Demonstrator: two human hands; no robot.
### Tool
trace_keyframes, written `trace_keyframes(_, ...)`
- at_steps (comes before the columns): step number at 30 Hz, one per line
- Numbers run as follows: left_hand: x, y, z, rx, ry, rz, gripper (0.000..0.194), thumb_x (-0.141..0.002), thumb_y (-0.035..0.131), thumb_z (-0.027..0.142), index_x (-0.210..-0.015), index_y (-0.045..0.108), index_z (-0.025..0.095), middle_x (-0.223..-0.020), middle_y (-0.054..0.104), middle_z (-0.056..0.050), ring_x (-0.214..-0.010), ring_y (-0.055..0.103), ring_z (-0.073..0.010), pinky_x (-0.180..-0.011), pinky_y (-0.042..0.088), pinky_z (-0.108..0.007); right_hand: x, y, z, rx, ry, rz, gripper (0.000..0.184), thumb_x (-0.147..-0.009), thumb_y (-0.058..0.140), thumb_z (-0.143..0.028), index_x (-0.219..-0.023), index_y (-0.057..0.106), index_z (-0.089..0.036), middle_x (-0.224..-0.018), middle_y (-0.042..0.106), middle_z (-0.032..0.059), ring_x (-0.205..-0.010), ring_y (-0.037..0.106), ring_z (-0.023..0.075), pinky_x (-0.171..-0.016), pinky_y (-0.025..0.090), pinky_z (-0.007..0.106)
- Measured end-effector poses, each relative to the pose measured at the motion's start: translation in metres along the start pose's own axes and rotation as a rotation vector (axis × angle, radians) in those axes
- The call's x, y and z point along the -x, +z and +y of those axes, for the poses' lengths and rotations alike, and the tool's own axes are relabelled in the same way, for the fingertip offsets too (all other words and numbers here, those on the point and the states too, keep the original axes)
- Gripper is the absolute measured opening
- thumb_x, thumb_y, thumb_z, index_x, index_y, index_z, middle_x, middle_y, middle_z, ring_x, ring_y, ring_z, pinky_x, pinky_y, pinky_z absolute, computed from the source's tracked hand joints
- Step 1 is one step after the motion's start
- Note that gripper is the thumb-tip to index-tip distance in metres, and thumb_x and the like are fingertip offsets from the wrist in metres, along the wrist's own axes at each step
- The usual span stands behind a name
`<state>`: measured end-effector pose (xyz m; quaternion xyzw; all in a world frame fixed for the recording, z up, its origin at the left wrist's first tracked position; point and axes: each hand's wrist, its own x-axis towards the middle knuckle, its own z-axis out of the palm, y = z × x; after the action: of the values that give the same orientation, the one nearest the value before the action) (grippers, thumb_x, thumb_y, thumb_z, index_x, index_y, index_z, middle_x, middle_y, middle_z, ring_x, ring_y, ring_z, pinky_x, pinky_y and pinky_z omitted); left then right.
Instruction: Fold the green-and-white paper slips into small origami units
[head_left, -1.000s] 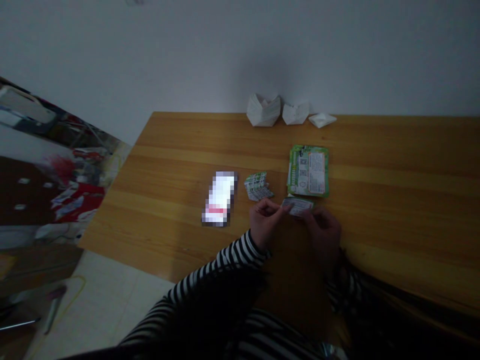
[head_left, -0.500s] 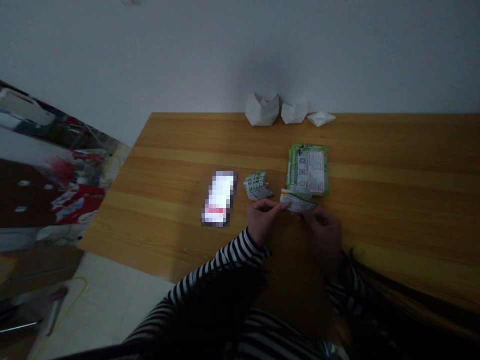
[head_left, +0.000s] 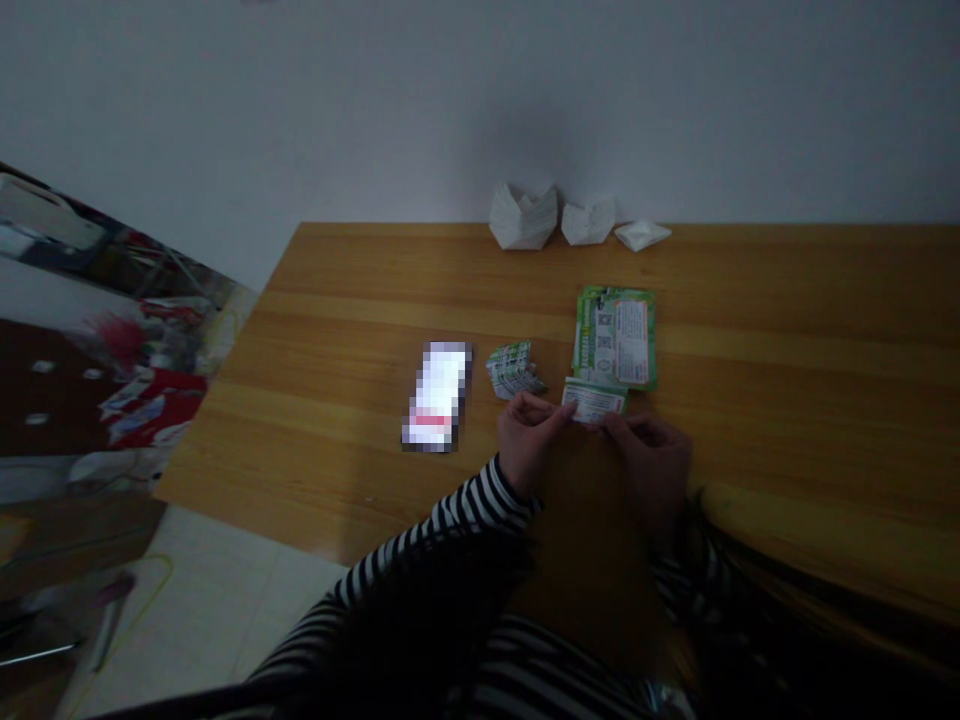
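Between my two hands is a small folded printed leaflet (head_left: 594, 400), green and white with lines of text. My left hand (head_left: 527, 440) pinches its left end between thumb and fingers. At its lower right corner, my right hand (head_left: 649, 455) pinches it too. Just beyond it lies a stack of green and white leaflets (head_left: 630, 340), whose lower edge the held leaflet partly covers. Left of the held piece, a pleated piece of printed paper (head_left: 514, 370) rests on the table. My right hand's lower fingers are in shadow.
Along the wall at the table's back stand a large folded white paper shape (head_left: 524, 218), a smaller one (head_left: 589, 222) and a flat one (head_left: 643, 235). A lit phone (head_left: 438, 395) lies to the left on the wooden table (head_left: 330, 330). Red bags (head_left: 154, 405) are beyond the left edge.
The held leaflet has turned flatter and straighter, so more of its printed face shows. My right hand has shifted slightly right and still pinches it.
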<state>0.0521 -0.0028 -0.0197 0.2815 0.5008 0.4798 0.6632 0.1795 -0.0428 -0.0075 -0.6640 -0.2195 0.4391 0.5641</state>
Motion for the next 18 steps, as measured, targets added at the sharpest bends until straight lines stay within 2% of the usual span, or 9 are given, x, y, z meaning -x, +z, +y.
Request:
trace_keyframes(3,0.000,0.000,0.001,0.012,-0.009,-0.001,0.044,-0.058,0.084,0.026,-0.087,0.051,0.018,-0.067,0.074,-0.001,-0.059,0.071,-0.0157,-0.060,0.054,-0.025,0.000,0.001,0.000,0.018,-0.008,0.016,0.017,-0.064,0.077,-0.030,-0.058,0.067,-0.017,-0.057,0.071,0.0011,-0.051,0.064,0.0147,-0.052,0.051,0.025)
trace_keyframes(5,-0.001,0.000,0.004,-0.023,0.002,-0.001,0.044,-0.058,0.084,0.026,-0.089,0.053,0.017,-0.067,0.074,-0.002,-0.060,0.071,-0.0151,-0.060,0.054,-0.024,0.000,0.001,0.000,0.021,-0.004,0.024,0.018,-0.064,0.076,-0.031,-0.057,0.067,-0.018,-0.057,0.071,0.0012,-0.051,0.064,0.0148,-0.052,0.051,0.025)
trace_keyframes(10,0.001,0.000,0.008,-0.104,0.119,-0.027,0.033,-0.059,0.083,0.027,-0.080,0.060,0.016,-0.065,0.072,0.000,-0.061,0.070,-0.0139,-0.059,0.054,-0.022,-0.003,-0.002,0.002,-0.008,0.007,-0.007,0.021,-0.065,0.076,-0.033,-0.056,0.065,-0.017,-0.059,0.071,0.0017,-0.054,0.065,0.0155,-0.055,0.052,0.026)
trace_keyframes(15,0.002,-0.002,0.009,-0.200,0.239,-0.092,0.020,-0.060,0.082,0.026,-0.065,0.065,0.016,-0.066,0.071,-0.001,-0.063,0.068,-0.0139,-0.064,0.057,-0.026,-0.008,-0.009,0.002,-0.024,0.035,-0.066,0.023,-0.065,0.076,-0.034,-0.056,0.064,-0.017,-0.055,0.068,-0.0009,-0.050,0.061,0.0128,-0.052,0.049,0.024)
trace_keyframes(18,0.003,-0.002,0.010,-0.171,0.252,-0.037,0.026,-0.055,0.084,0.024,-0.069,0.063,0.017,-0.065,0.070,0.001,-0.061,0.068,-0.0131,-0.062,0.057,-0.025,-0.007,-0.009,0.004,-0.044,0.025,-0.076,0.024,-0.066,0.076,-0.034,-0.055,0.064,-0.017,-0.056,0.069,-0.0010,-0.051,0.062,0.0127,-0.055,0.049,0.024)
